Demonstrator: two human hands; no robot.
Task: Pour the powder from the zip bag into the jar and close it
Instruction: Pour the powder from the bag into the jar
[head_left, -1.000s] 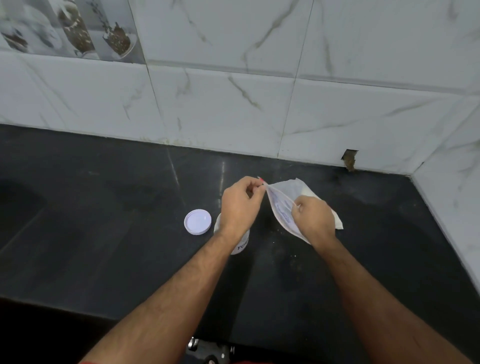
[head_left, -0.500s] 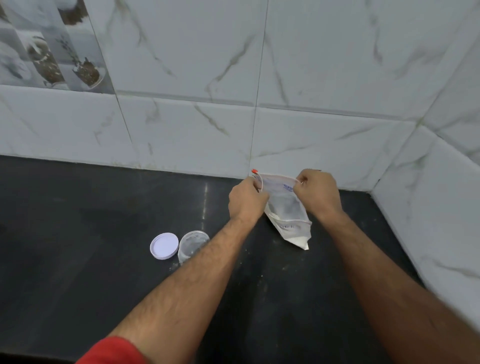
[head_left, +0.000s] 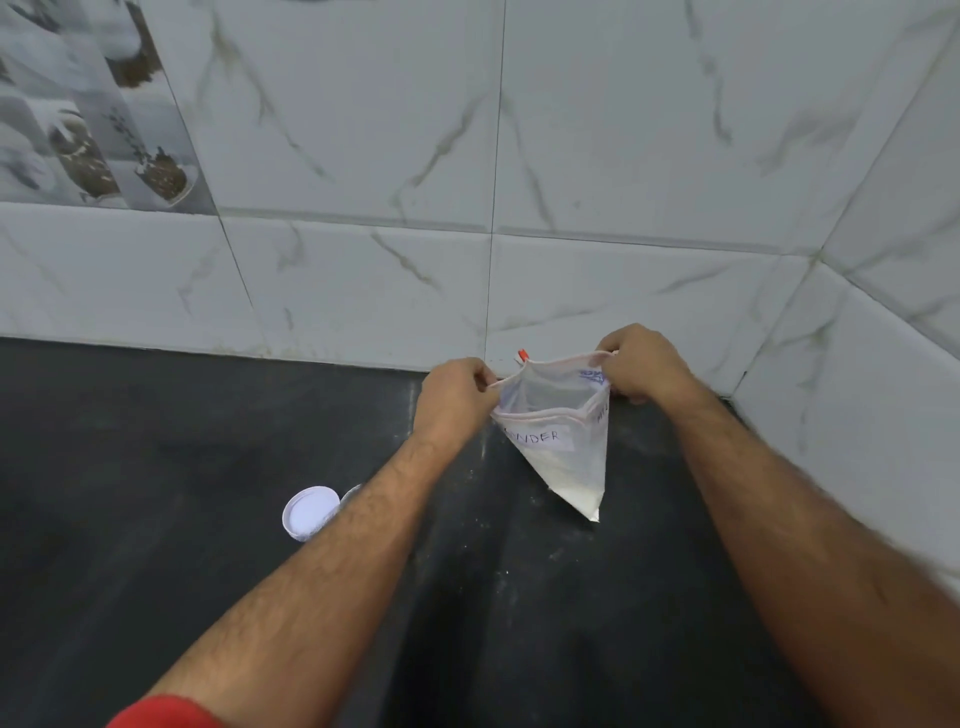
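From the head camera, the clear plastic zip bag (head_left: 558, 441) with white powder settled in its lower corner hangs in the air above the black stone counter (head_left: 156, 467), at about one o'clock from the frame's centre. The left hand (head_left: 457, 400) pinches the bag's left lip and the right hand (head_left: 644, 369) pinches its right lip, both clamped on the plastic and pulling the mouth wide. At about nine o'clock from the bag, the round white plastic lid (head_left: 310, 512) lies flat on the counter; just to its right only a sliver of the clear jar (head_left: 352, 491) shows past the left forearm. The step in hand looks like opening the bag. Next, the bag probably needs carrying over the jar and tipping slowly, mouth narrowed so powder does not spill.
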